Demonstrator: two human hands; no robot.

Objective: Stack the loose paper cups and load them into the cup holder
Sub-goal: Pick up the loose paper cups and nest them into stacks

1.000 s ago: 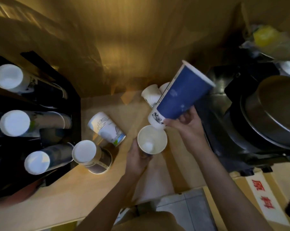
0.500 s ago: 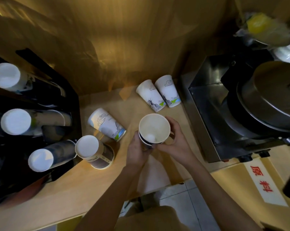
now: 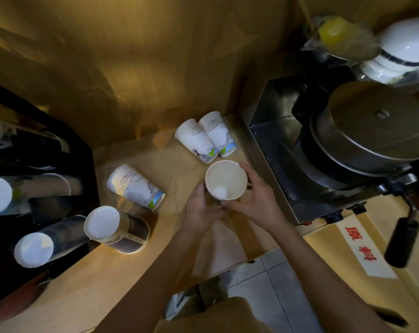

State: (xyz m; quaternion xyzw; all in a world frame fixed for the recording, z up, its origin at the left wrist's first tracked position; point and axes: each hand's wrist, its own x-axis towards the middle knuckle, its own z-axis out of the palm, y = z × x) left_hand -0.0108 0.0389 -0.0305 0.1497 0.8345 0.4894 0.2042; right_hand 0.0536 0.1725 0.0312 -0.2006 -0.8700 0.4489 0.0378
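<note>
I hold an upright stack of paper cups (image 3: 225, 180), mouth up, over the wooden counter. My left hand (image 3: 201, 210) grips its left side and my right hand (image 3: 256, 200) wraps its right side. Two white printed cups (image 3: 205, 138) stand upside down behind the stack. Another white printed cup (image 3: 135, 187) lies inverted and tilted to the left. A dark cup stack (image 3: 117, 228) stands upside down near the black cup holder (image 3: 88, 164). The holder's slots carry cup stacks (image 3: 33, 248) with white bottoms facing me.
A steel machine (image 3: 276, 164) with a round metal lid (image 3: 377, 131) stands close on the right, with a black handle (image 3: 401, 243) sticking out. White bowls (image 3: 405, 49) and a wrapped yellow item (image 3: 336, 34) sit behind it. A wooden wall backs the counter (image 3: 88, 284).
My right hand lowered the blue cup onto the cup in my left hand; both hands now hold the nested stack. The stack shifted slightly right, toward the machine.
</note>
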